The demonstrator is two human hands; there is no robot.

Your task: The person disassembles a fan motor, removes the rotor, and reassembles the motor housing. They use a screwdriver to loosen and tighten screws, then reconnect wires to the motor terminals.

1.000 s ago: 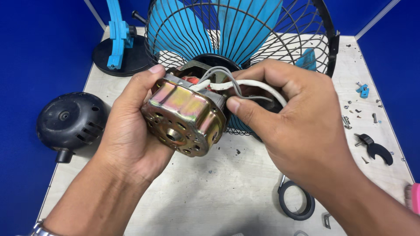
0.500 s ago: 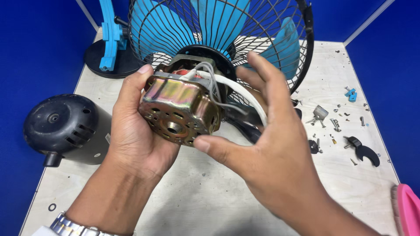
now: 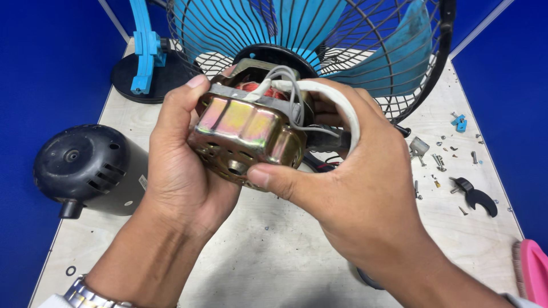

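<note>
A metal fan motor (image 3: 245, 137) with a shiny iridescent casing is held up over the table between both hands. My left hand (image 3: 177, 165) cups it from the left, thumb over its top edge. My right hand (image 3: 354, 188) grips it from the right, thumb pressed on the casing's lower front. Grey and white wires (image 3: 302, 97) loop out of the motor's top and run over my right fingers. Red windings show under the wires. Behind the motor stands a fan with blue blades (image 3: 319, 28) inside a black wire guard (image 3: 422, 85).
A black motor housing cover (image 3: 85, 168) lies at the left. A blue stand on a black round base (image 3: 145, 57) is at the back left. Several screws (image 3: 439, 162), a black clip (image 3: 476, 197) and a small blue part (image 3: 458, 121) lie at the right. A pink object (image 3: 534, 274) sits bottom right.
My right hand moved from an open grasp beside the motor to closing on it with the thumb on the casing. The motor has tilted so its side faces me.
</note>
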